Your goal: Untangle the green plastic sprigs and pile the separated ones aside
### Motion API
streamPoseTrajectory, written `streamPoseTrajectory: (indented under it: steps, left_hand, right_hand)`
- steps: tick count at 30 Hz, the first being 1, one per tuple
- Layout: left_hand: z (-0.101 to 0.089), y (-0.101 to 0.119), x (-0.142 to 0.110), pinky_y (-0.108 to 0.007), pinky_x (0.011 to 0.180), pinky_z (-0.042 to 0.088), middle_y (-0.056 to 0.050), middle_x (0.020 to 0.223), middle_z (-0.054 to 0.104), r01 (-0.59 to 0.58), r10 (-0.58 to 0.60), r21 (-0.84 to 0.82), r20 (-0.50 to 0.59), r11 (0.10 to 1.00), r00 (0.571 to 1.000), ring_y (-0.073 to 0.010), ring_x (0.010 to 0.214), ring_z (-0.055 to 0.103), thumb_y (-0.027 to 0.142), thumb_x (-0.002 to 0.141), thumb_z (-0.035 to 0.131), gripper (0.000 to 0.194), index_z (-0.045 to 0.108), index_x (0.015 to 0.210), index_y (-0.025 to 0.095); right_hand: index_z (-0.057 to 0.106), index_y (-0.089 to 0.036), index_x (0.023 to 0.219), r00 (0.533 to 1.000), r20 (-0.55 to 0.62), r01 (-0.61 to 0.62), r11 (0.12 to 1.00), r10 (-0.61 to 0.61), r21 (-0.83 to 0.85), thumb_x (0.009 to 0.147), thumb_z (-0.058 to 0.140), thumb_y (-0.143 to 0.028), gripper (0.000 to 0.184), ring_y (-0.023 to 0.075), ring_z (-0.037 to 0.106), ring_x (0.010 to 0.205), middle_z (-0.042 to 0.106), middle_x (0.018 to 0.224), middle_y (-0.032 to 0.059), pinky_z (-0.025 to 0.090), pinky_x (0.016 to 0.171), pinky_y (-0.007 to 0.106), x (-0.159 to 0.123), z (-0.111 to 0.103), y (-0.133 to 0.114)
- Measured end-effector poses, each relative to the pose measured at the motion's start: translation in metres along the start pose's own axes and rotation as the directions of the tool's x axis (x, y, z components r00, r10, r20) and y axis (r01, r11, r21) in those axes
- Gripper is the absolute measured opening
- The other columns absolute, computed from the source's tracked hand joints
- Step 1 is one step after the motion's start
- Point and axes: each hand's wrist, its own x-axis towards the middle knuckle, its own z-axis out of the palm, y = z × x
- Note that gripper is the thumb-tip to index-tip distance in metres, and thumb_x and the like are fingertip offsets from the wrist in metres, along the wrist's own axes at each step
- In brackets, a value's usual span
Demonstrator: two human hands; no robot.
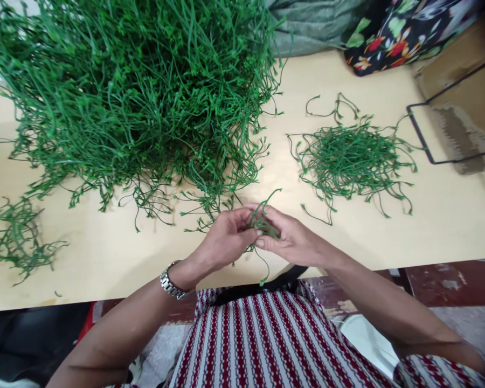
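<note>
- I see a pale wooden desk [428,226].
- A big heap of green stems [137,91] covers its far left.
- A smaller pile of stems [353,159] lies to the right, well apart.
- A little clump [16,237] sits at the left edge.
- A black wire frame [422,140] rests at the far right.

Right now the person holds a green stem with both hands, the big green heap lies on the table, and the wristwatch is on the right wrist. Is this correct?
Not entirely. The head view shows the wristwatch on the left wrist, not the right. The rest holds: left hand and right hand hold a green stem, and the big green heap lies on the table.
</note>
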Motion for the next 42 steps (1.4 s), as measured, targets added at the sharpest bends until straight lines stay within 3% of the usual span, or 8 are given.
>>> streamPoseTrajectory:
  steps: [5,11,17,25,33,36,39,42]
  left_hand:
    - [0.000,0.004,-0.002,-0.019,0.050,0.031,0.004,0.057,0.050,-0.009,0.011,0.061,-0.031,0.998,0.999,-0.0053,0.052,0.040,0.011,0.066,0.054,0.001,0.054,0.065,0.011]
    - [-0.009,0.005,-0.006,-0.021,0.051,0.027,0.004,0.055,0.046,0.054,-0.071,0.210,0.074,0.976,0.995,-0.0067,0.052,0.036,0.015,0.067,0.052,0.006,0.054,0.062,0.012]
    - [-0.007,0.005,-0.012,-0.021,0.049,0.020,0.005,0.052,0.034,0.122,-0.151,0.150,0.206,0.981,0.967,-0.0061,0.050,0.028,0.020,0.064,0.053,0.015,0.045,0.052,0.014]
    - [-0.010,0.012,-0.026,-0.021,0.044,0.019,0.005,0.049,0.030,0.077,-0.132,0.186,0.305,0.979,0.943,-0.0056,0.046,0.025,0.017,0.071,0.051,0.022,0.040,0.051,0.016]
    - [-0.021,0.030,-0.021,-0.017,0.039,0.023,0.006,0.045,0.039,-0.021,0.027,0.219,-0.024,0.976,0.999,-0.0036,0.041,0.033,0.013,0.068,0.057,0.016,0.051,0.054,0.014]
    - [-0.021,0.028,-0.007,-0.016,0.036,0.026,0.005,0.045,0.047,-0.022,0.037,0.152,-0.094,0.988,0.995,-0.0034,0.037,0.038,0.014,0.067,0.059,0.011,0.052,0.059,0.014]
    - [-0.023,0.022,0.000,-0.016,0.034,0.028,0.004,0.046,0.051,-0.043,0.052,0.080,-0.122,0.996,0.991,-0.0035,0.034,0.039,0.016,0.068,0.060,0.009,0.053,0.063,0.014]
    - [-0.022,0.019,0.003,-0.016,0.033,0.029,0.004,0.046,0.052,-0.078,0.081,0.028,-0.156,0.997,0.984,-0.0033,0.034,0.039,0.018,0.068,0.061,0.010,0.054,0.064,0.013]
  right_hand:
    - [0.043,-0.015,0.115,0.988,-0.070,0.100,0.911,-0.139,-0.400,0.087,0.043,-0.026,0.030,0.0193,0.054,0.103,0.057,0.110,0.0124,0.046,0.086,0.036,0.000,0.011,0.004]
    - [0.047,-0.018,0.080,0.950,0.099,0.272,0.625,-0.298,-0.732,0.088,0.036,-0.020,0.013,0.0130,0.049,0.058,0.056,0.066,0.0027,0.041,0.056,0.027,-0.005,0.006,0.015]
    - [0.045,-0.019,0.074,0.855,0.248,0.460,0.445,-0.455,-0.768,0.081,0.035,-0.012,0.015,0.0115,0.044,0.054,0.053,0.059,-0.0001,0.033,0.051,0.025,-0.010,0.002,0.019]
    - [0.048,-0.021,0.068,0.840,0.314,0.499,0.403,-0.443,-0.767,0.080,0.036,-0.011,0.020,0.0097,0.039,0.049,0.047,0.053,-0.0023,0.028,0.048,0.024,-0.012,-0.021,0.008]
    - [0.055,-0.020,0.065,0.912,-0.016,0.014,0.070,-0.410,-0.997,0.083,0.040,-0.015,0.023,0.0108,0.042,0.050,0.048,0.051,0.0000,0.032,0.051,0.026,-0.007,-0.083,-0.020]
    - [0.061,-0.017,0.089,0.893,-0.266,-0.294,-0.024,-0.364,-0.955,0.084,0.049,-0.032,0.019,0.0209,0.054,0.068,0.059,0.070,0.0087,0.039,0.065,0.037,-0.001,-0.112,-0.023]
    - [0.050,-0.017,0.118,0.876,-0.330,-0.333,0.055,-0.352,-0.941,0.072,0.065,-0.042,0.055,0.0429,0.041,0.112,0.052,0.118,0.0190,0.021,0.093,0.060,-0.005,-0.125,-0.027]
    - [0.052,-0.020,0.115,0.892,-0.300,-0.150,0.404,-0.338,-0.902,0.074,0.064,-0.038,0.046,0.0373,0.039,0.119,0.050,0.123,0.0139,0.023,0.099,0.057,-0.007,-0.098,-0.031]
